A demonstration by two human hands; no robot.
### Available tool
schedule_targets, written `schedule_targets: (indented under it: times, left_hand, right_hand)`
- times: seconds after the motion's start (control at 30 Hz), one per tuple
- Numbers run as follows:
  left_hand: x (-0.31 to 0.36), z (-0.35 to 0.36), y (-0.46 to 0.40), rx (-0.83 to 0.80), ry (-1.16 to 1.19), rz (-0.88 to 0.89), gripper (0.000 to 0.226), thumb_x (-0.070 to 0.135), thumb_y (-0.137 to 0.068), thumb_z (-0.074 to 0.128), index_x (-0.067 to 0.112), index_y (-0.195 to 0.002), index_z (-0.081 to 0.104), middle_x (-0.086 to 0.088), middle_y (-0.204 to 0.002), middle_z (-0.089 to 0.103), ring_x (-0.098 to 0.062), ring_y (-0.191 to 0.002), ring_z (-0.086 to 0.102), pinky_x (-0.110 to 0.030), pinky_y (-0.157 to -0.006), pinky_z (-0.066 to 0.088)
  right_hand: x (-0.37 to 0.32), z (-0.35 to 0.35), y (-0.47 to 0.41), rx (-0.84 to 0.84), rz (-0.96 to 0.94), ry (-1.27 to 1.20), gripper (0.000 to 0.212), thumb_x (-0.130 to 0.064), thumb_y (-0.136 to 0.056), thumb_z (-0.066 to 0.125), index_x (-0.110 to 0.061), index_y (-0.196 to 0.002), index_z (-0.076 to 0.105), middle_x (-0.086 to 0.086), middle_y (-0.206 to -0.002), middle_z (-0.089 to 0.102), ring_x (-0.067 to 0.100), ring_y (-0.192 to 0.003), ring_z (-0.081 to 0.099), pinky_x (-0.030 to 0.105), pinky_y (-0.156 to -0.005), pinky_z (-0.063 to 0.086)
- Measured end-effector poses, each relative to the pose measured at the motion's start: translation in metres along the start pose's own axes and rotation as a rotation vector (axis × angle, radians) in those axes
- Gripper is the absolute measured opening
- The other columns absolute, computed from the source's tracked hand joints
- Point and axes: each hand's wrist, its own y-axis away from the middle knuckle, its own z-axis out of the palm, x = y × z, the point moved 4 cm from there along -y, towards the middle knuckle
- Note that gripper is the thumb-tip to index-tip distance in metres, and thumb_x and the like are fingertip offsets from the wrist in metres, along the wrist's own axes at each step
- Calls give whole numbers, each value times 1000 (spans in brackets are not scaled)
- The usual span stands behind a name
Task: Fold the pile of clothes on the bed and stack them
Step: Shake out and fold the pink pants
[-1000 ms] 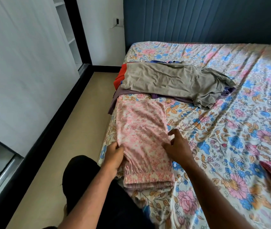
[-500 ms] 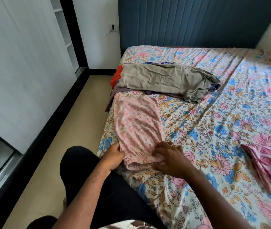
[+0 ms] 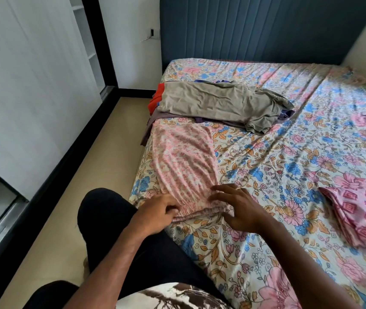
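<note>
Garment in hand: pink floral trousers (image 3: 184, 161), folded lengthwise into a long strip, lying flat on the bed (image 3: 266, 175) along its left edge, elastic cuff end nearest me.
Left hand (image 3: 158, 211): at the near left corner of the cuff; my fingers are curled and pinch the gathered fabric there.
Right hand (image 3: 241, 208): over the near right corner of the cuff; fingers spread apart and fairly straight, tips touching the cloth, nothing gripped.
Remaining pile (image 3: 219, 103): at the far end of the strip, toward the headboard (image 3: 266, 27); a khaki garment on top, red and purple pieces showing beneath. The trousers' far end lies just beside it, possibly touching.
Finished item: pink patterned folded cloth (image 3: 364, 215) to my right on the bed, well apart from the trousers.
Step, my judgement: about to bring the cuff end up over the strip to halve it.
Method note: take matching holds on both near corners, all layers together, so the stack does not shear.
Method note: lift low and lay the cuff edge square on the far edge, short of the pile.
Method note: smooth from the fold outward with flat fingers.
Risk: the elastic gathers bunch; the right corner may slip if left unpinched.
</note>
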Motion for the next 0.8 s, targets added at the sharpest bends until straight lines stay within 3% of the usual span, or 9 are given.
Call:
schedule_targets:
  times: [0.1,0.17,0.23,0.3,0.4,0.47,0.53,0.63,0.8]
  left_hand:
    - [8,0,1,-55,-158,-22,55,57,-87,68,30,-134,57,13,-127,59,-6,-109,56,-38,-110,43]
    - [11,5,2,-96,-356,3,86,73,-77,67,29,-147,42,10,-141,51,-11,-124,50,-44,-116,35]
    - [9,12,0,-136,-471,-2,104,82,-74,59,26,-155,26,5,-159,32,-16,-141,37,-52,-120,23]
    - [5,17,-2,-153,-489,-34,105,90,-76,43,26,-157,20,1,-166,20,-20,-148,30,-57,-121,19]
    - [5,18,-5,-130,-469,-60,94,89,-85,15,28,-156,22,-1,-165,24,-21,-147,33,-60,-120,20]
    - [8,18,-7,-115,-476,-68,85,82,-91,10,28,-155,25,-1,-163,29,-20,-147,35,-61,-118,19]
    - [11,19,-8,-120,-518,-45,80,78,-94,14,26,-153,27,-2,-161,32,-20,-145,37,-60,-117,22]
    - [9,21,-7,-124,-570,-8,84,79,-89,37,24,-152,26,-2,-157,34,-21,-141,39,-58,-115,27]
    - [13,18,-6,-62,-590,31,80,42,-89,66,22,-154,23,1,-156,33,-18,-141,38,-53,-114,30]
  right_hand:
    - [3,-2,-7,-42,-33,74,68,-16,-82,62,-41,-144,49,-16,-162,33,7,-151,21,49,-118,19]
    - [1,1,-12,-51,-92,137,63,-24,-90,64,-41,-148,45,-17,-164,24,7,-154,12,44,-121,9]
    - [1,7,-17,-61,-152,192,57,-29,-94,62,-40,-147,46,-17,-163,23,6,-155,9,44,-124,6]
    - [4,9,-20,-104,-170,159,53,-31,-94,63,-38,-145,50,-16,-161,33,6,-153,17,45,-126,12]
    - [1,-2,-28,-181,-169,1,47,-34,-92,67,-29,-138,59,-9,-151,52,12,-143,44,47,-120,36]
    - [-1,-11,-37,-254,-145,2,50,-37,-91,69,-28,-139,59,-7,-148,56,15,-133,56,42,-115,40]
    - [-7,-13,-44,-273,-162,89,56,-45,-88,67,-32,-141,56,-10,-146,58,12,-129,58,43,-116,37]
    - [-16,5,-44,-241,-218,269,61,-49,-84,65,-33,-141,52,-10,-147,55,13,-132,55,54,-118,30]
    - [-23,32,-30,-35,-181,385,66,-31,-84,64,-30,-146,40,-4,-149,52,19,-130,57,51,-104,45]
